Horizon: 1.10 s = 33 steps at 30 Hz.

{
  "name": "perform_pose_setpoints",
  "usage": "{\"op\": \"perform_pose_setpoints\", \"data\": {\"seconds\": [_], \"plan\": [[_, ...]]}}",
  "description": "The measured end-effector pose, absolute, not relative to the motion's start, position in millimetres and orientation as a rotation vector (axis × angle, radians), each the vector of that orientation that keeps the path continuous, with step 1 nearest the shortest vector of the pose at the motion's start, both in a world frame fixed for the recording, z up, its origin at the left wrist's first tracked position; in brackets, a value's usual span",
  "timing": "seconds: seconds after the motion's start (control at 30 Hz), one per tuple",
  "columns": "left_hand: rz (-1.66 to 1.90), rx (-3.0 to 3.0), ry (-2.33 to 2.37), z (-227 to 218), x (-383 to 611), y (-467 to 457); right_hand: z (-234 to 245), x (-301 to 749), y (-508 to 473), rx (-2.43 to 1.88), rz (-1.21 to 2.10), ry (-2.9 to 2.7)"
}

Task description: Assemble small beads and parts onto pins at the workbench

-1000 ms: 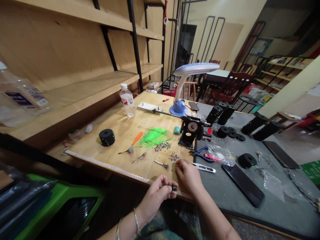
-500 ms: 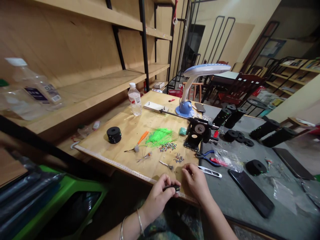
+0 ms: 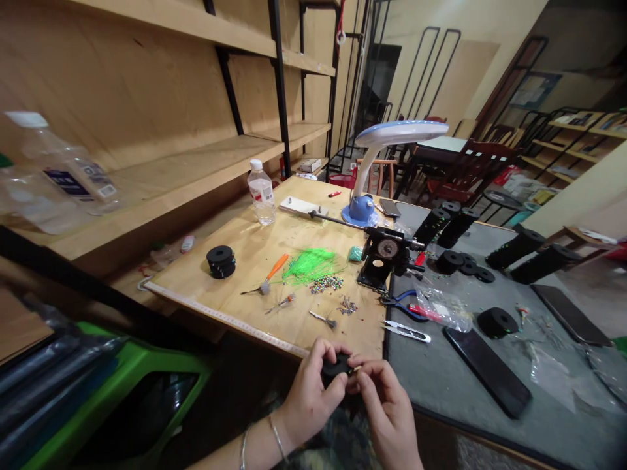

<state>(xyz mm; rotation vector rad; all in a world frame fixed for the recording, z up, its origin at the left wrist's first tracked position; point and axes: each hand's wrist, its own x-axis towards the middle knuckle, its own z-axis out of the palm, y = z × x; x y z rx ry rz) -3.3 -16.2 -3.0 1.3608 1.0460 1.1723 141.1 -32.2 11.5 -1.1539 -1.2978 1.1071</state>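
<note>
My left hand is closed around a black foam spool at the front edge of the wooden table. My right hand meets it at the spool's right side, thumb and forefinger pinched together. Whatever is between those fingertips is too small to name. Beyond the hands lie a small brush-like tool, a pile of small metal pieces, multicoloured beads and bright green strands. White thread snips rest to the right of them.
Two stacked black spools stand at the left. A black winding device sits mid-table before a blue-and-white lamp. Blue-handled pliers, a phone and more foam spools occupy the grey mat. A water bottle stands behind.
My right hand has moved from the tabletop left and toward me, to the spool. In my left hand the spool has turned, so its flat face shows more.
</note>
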Motion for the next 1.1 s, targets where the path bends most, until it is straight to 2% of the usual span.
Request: {"op": "perform_pose_setpoints", "data": {"seconds": [0.57,1.1], "plan": [[1.188,1.371,1.096,3.7,0.7,-19.3,0.9,140.0,-35.2,-1.155,0.932,-1.392],[1.197,1.357,1.049,8.3,2.2,-19.6,4.8,139.9,-36.5,-1.161,0.922,-1.360]]}}
